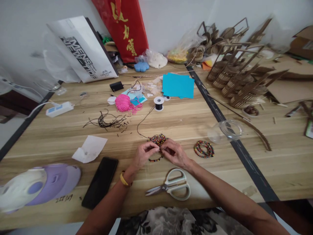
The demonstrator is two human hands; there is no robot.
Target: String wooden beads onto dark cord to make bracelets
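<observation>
Both hands meet over a loop of small multicoloured beads, a beaded string (155,160), on the table. My left hand (143,156) is closed in a pinch at the string's end. Opposite it, my right hand (176,153) pinches the same spot, fingertips almost touching; the exact bit between them is too small to make out. Just beyond the fingers lies a cluster of beads (160,138), partly covered by the hands. A thin black cord (138,125) runs from this cluster to a spool (158,105). White-handled scissors (174,186) lie partly open, nearer my body.
A coiled bead bracelet (204,149) lies right of my hands, with clear plastic rings (230,130) beyond. Leftward are a black phone (100,182), white paper (90,148) and black cord scraps (107,120). Pink yarn (123,102) and blue sheets (178,85) lie farther back.
</observation>
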